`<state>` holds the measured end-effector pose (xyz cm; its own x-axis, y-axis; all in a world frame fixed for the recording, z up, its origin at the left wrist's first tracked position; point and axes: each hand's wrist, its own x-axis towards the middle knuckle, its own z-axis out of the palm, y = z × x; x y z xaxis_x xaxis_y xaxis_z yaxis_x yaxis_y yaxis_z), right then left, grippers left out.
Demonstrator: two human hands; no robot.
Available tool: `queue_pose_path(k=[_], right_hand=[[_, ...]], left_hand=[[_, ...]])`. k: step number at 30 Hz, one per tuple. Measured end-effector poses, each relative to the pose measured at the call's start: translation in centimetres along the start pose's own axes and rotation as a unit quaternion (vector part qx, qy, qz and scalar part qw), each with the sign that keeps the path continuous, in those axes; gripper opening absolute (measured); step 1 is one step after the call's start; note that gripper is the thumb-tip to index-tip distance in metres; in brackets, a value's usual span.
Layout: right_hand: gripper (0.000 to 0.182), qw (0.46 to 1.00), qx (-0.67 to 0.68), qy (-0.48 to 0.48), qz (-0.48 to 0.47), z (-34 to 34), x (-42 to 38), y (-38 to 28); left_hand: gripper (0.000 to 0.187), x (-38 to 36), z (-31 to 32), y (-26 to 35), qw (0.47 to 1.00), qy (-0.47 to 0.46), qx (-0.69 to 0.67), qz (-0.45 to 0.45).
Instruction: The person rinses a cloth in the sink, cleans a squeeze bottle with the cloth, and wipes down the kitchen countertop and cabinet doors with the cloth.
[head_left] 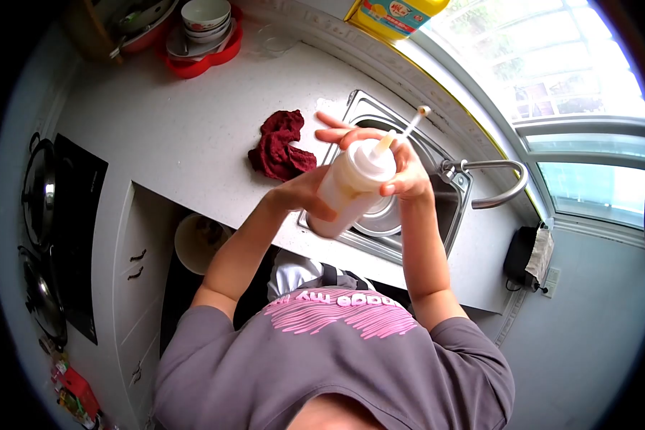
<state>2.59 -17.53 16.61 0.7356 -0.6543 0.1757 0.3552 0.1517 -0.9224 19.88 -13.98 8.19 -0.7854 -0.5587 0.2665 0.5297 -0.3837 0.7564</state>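
A whitish plastic bottle (345,197) with a white lid (373,161) is tilted over the front of the sink. From the lid rises a short yellowish spout, and a thin white stick or straw (413,123) shows beside it. My left hand (304,192) is wrapped around the bottle's body. At the top, my right hand (408,170) grips the lid, thumb in front; some of its fingers stretch out behind. Under the bottle is the steel sink (448,208), with a round metal basin or lid (381,218) partly hidden in it. A crumpled dark red cloth (283,147) lies left of my hands.
A curved faucet (505,168) stands at the sink's right. Stacked bowls (206,16) sit in a red tray (193,68) at the back left. A yellow jug (398,16) is on the window ledge. Pot lids (41,193) rest on the black stove (79,236).
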Motion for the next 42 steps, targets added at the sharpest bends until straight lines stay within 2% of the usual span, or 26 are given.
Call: queue_pose_path(k=[1, 2, 3, 4, 5, 8, 9, 10, 12, 13, 14, 16, 17, 18, 20, 22, 24, 25, 26, 28, 29, 30, 32, 36, 37, 42], right_hand=[[0.067, 0.997, -0.069, 0.026, -0.015, -0.4, -0.3, -0.3], [0.067, 0.983, -0.136, 0.127, -0.005, 0.5, -0.6, -0.5], [0.061, 0.973, -0.126, 0.193, 0.011, 0.4, -0.7, 0.1], [0.055, 0.959, -0.114, 0.259, 0.027, 0.3, -0.8, 1.0], [0.054, 0.942, -0.089, 0.324, 0.011, 0.9, -0.3, 2.0], [0.043, 0.863, -0.157, 0.478, -0.036, 1.1, 1.0, 6.7], [0.035, 0.839, -0.126, 0.522, -0.086, 1.7, 2.1, 8.0], [0.038, 0.814, -0.135, 0.558, -0.083, 2.0, 2.8, 9.0], [0.047, 0.815, -0.099, 0.565, -0.087, 1.8, 3.7, 10.6], [0.060, 0.838, -0.098, 0.533, -0.056, 1.8, 3.8, 10.3], [0.075, 0.871, -0.159, 0.464, -0.009, 1.0, 3.4, 9.4], [0.090, 0.951, -0.107, 0.290, 0.014, -0.4, 2.3, 7.2], [0.097, 0.977, -0.080, 0.195, 0.026, -1.2, 1.9, 6.4], [0.096, 0.987, 0.023, 0.152, 0.044, -1.9, 1.5, 6.0], [0.089, 0.988, 0.032, 0.132, 0.076, -2.7, 1.8, 5.6], [0.083, 0.995, -0.021, 0.044, 0.093, -3.3, 2.6, 5.7], [0.077, 0.989, -0.007, 0.024, 0.143, -3.2, 3.0, 5.9], [0.074, 0.990, -0.025, 0.053, 0.126, -3.2, 3.3, 6.3], [0.071, 0.989, -0.042, 0.084, 0.111, -2.9, 3.5, 6.7], [0.065, 0.980, -0.066, 0.166, 0.088, -2.3, 3.5, 7.3], [0.062, 0.970, -0.075, 0.215, 0.081, -2.1, 3.4, 7.6], [0.058, 0.959, -0.083, 0.262, 0.074, -2.1, 3.4, 8.1], [0.053, 0.938, -0.089, 0.336, 0.000, -2.5, 3.8, 10.0], [0.046, 0.865, -0.188, 0.459, -0.079, -3.9, 6.0, 12.6], [0.044, 0.840, -0.221, 0.490, -0.068, -4.4, 6.7, 12.8], [0.039, 0.726, -0.262, 0.626, -0.113, -9.4, 12.3, 15.0]], left_hand=[[0.076, -0.3, -0.1, 0.6, 0.992, 0.080, 0.101, 0.013], [0.075, -0.2, -0.1, 0.5, 0.966, 0.157, 0.203, 0.043], [0.074, 0.2, 0.0, 0.2, 0.922, 0.231, 0.302, 0.071], [0.073, 0.5, 0.0, -0.1, 0.862, 0.301, 0.396, 0.097], [0.073, 0.9, 0.1, -0.4, 0.762, 0.363, 0.525, 0.108], [0.074, 1.9, -2.0, -2.6, 0.551, 0.452, 0.688, 0.138], [0.076, 2.2, -2.7, -3.3, 0.520, 0.468, 0.702, 0.134], [0.076, 2.1, -3.5, -4.1, 0.527, 0.471, 0.691, 0.153], [0.077, 2.0, -5.3, -5.0, 0.538, 0.475, 0.669, 0.193], [0.077, 1.8, -5.7, -4.6, 0.591, 0.473, 0.623, 0.198], [0.077, 1.1, -5.9, -4.1, 0.678, 0.457, 0.541, 0.194], [0.071, -0.9, -6.9, -2.7, 0.875, 0.364, 0.287, 0.140], [0.069, -1.9, -7.0, -0.5, 0.934, 0.277, 0.215, 0.073], [0.070, -2.7, -7.3, 0.2, 0.949, 0.234, 0.209, 0.025], [0.071, -3.7, -7.5, 1.3, 0.968, 0.144, 0.193, -0.074], [0.079, -3.9, -8.0, 0.9, 0.973, 0.087, 0.154, -0.149], [0.080, -4.4, -9.9, -0.9, 0.974, 0.024, 0.118, -0.193], [0.078, -4.4, -9.8, -0.7, 0.982, 0.026, 0.077, -0.169], [0.076, -4.2, -9.6, -0.6, 0.983, 0.075, 0.105, -0.134], [0.071, -3.5, -9.0, 0.0, 0.971, 0.170, 0.159, -0.061], [0.067, -3.0, -8.9, 0.2, 0.936, 0.228, 0.258, -0.067], [0.066, -2.4, -9.1, -0.1, 0.889, 0.275, 0.367, -0.017], [0.066, -1.0, -9.7, -1.2, 0.745, 0.353, 0.561, 0.080], [0.078, 2.4, -12.0, -3.5, 0.624, 0.427, 0.638, 0.148], [0.079, 3.3, -12.7, -3.8, 0.603, 0.442, 0.650, 0.134], [0.069, 8.7, -19.1, -4.7, 0.477, 0.489, 0.698, 0.214]])
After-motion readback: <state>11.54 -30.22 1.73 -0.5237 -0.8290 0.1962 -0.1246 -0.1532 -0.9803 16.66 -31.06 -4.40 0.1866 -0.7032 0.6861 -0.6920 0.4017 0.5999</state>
